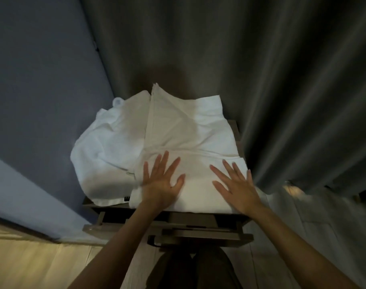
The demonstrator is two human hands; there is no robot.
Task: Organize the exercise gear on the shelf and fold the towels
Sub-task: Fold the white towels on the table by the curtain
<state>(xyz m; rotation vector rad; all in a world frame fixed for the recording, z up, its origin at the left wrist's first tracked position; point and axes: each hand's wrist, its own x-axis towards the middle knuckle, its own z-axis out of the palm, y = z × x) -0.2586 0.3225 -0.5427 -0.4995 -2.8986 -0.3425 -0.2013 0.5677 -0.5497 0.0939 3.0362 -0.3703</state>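
Towel: white, lies across the top of the shelf, near edge doubled back into a flat band. Far part rumpled, with one corner standing up against the curtain.

Left hand and right hand: both palm-down on the folded band, apart from each other. Fingers straight and spread, pressing, gripping nothing.

Second towel: white, crumpled in a heap just left of the first, touching it, hanging over the shelf's left edge. Not folded.

Handling, judged:
- Soft, limp, light. No stiffness, so it sags wherever unsupported and holds a crease only if pressed.
- Cloth looks grippy rather than slick, so flat palms should smooth it without sliding off.
- Not fragile; firm pressure is safe.
- Take hold at the corners or along an edge, a pinch at each end, so the fold stays square. A grab mid-cloth would bunch it.
- The heap overhanging the left edge could slip off if tugged.
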